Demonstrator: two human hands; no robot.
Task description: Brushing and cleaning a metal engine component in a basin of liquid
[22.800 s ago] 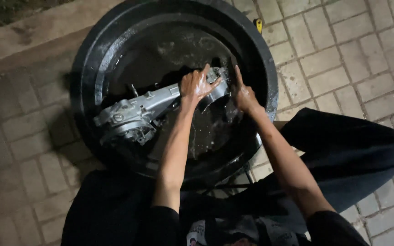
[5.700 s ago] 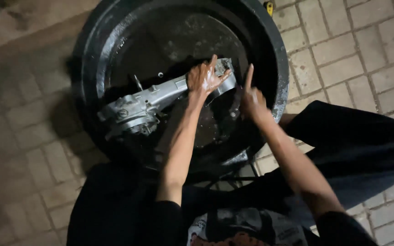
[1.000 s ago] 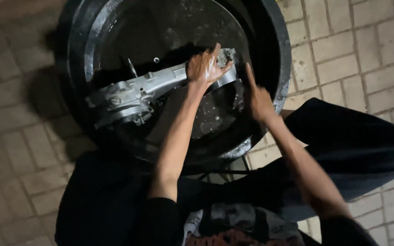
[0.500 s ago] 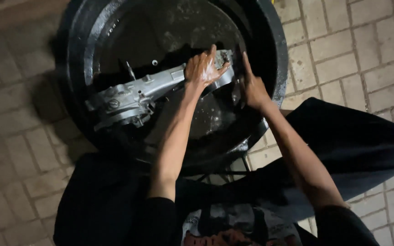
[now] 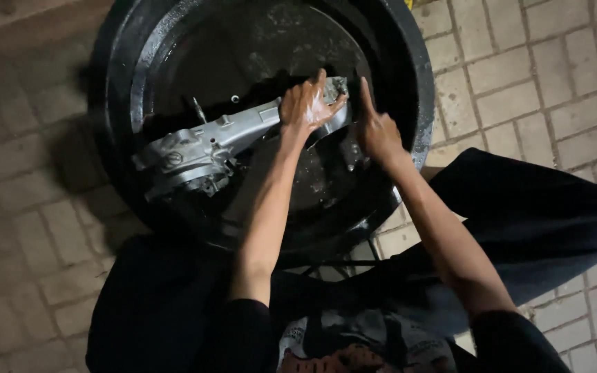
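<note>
While our left hand (image 5: 307,105) stays spread flat on the right end of the grey casing (image 5: 205,148), our right hand (image 5: 378,131) rests just beside it, forefinger raised, gripping nothing we can see; the casing lies across the wet black tub (image 5: 119,83) as before. Half a second ago our right hand sat slightly higher; the paving (image 5: 519,83) is unchanged.

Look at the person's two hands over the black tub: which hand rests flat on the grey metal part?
The left hand lies palm-down on the metal part; the right hand is beside its end, one finger raised.
</note>
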